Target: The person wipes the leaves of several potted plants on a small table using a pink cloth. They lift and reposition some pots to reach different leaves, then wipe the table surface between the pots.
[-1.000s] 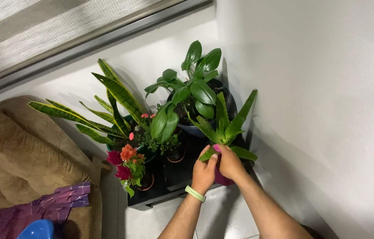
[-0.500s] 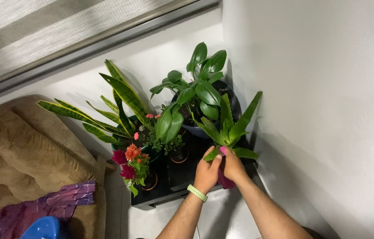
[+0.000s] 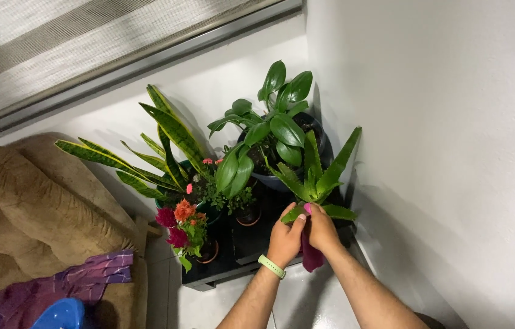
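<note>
Here, spiky green aloe (image 3: 315, 176), toothed leaves, both hands (image 3: 303, 234) closed on magenta cloth (image 3: 312, 256), lowest leaf.

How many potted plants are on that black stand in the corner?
5 visible: snake plant at left, broad-leaf plant at back, aloe by the hands, red-orange flowers in front, small pink-flowered plant in the middle. Leaves may hide others.
</note>
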